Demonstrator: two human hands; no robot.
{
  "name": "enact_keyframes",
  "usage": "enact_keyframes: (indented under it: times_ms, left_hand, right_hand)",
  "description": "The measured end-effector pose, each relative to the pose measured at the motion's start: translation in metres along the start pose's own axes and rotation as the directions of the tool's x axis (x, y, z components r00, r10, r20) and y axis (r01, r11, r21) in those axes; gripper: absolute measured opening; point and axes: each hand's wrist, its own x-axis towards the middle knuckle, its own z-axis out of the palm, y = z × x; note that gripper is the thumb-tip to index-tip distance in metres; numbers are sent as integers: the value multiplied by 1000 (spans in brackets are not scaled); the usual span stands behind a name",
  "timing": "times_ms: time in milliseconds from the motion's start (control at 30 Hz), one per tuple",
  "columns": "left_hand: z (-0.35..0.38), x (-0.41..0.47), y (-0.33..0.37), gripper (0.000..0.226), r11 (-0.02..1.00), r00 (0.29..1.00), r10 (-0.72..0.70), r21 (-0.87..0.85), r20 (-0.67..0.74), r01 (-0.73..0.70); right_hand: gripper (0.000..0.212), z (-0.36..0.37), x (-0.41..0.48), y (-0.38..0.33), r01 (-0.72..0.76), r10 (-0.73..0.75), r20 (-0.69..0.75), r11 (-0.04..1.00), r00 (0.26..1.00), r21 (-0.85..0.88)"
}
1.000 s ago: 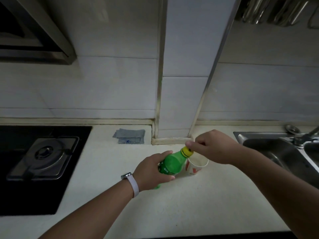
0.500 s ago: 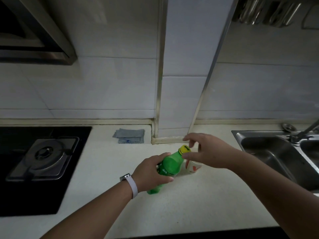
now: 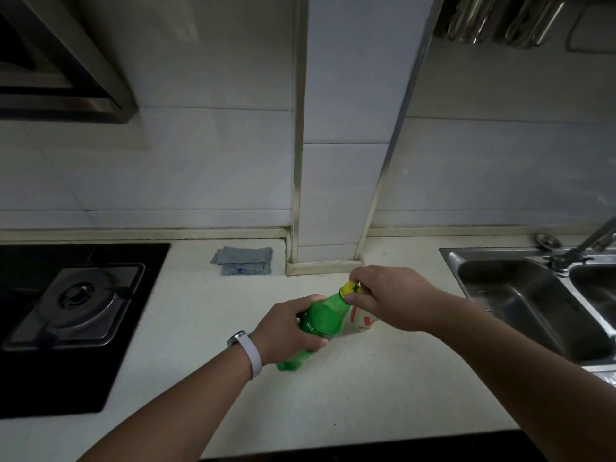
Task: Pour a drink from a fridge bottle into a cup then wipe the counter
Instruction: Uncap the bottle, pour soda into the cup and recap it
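Fingers of left hand (image 3: 286, 328) around green plastic bottle (image 3: 325, 316), right hand (image 3: 396, 298) around yellow cap (image 3: 350, 289)

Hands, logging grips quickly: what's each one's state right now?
Left hand: grips the green bottle.
Right hand: pinches the yellow cap.

Black gas stove (image 3: 100, 348) sitting far left w/ one burner (image 3: 83, 295) showing, range hood (image 3: 66, 91) hanging above. Steel sink (image 3: 520, 295) lying at right, faucet (image 3: 590, 243) leaning over its back edge. Metal utensils (image 3: 466, 21) hanging top right; tiled pillar (image 3: 346, 128) standing btwn.
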Motion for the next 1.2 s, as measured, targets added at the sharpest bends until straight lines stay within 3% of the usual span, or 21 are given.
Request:
enact_keyframes:
  times_ms: [267,400,500,633,800,867,1000,1100,1200]
  left_hand:
    - [2,-2,-2,72,999,999,-33,15,23,33]
    - [0,0,-6,74,996,996,-84,-5,36,84]
    - [-1,3,-4,76,997,996,-67,30,58,65]
    - [-3,8,1,76,997,997,-66,35,33,65]
    - [1,15,10,77,996,999,-36,87,-5,36]
    - [0,17,11,78,997,999,-40,70,-9,40]
    - [-12,23,10,76,998,998,-59,-7,-27,59]
    - [-16,25,12,85,998,998,-57,-19,-17,56]
    - [-16,27,13,83,999,999,-40,-13,-22,39]
  right_hand:
    - [53,12,12,-2,-77,75,-20,984,997,-159]
    - [37,12,3,10,48,-55,46,990,997,135]
    - [30,13,1,10,105,-108,0,972,994,211]
    - [26,10,4,7,65,-63,-40,996,997,56]
    - [17,18,27,5,-148,134,-102,979,986,-138]
    - [14,21,31,8,-97,88,-98,991,991,-95]
    - [31,7,18,10,56,-6,-153,945,988,322]
    - [37,-3,19,15,113,-79,-130,954,988,277]
    - [33,-8,26,14,69,-53,-87,981,995,184]
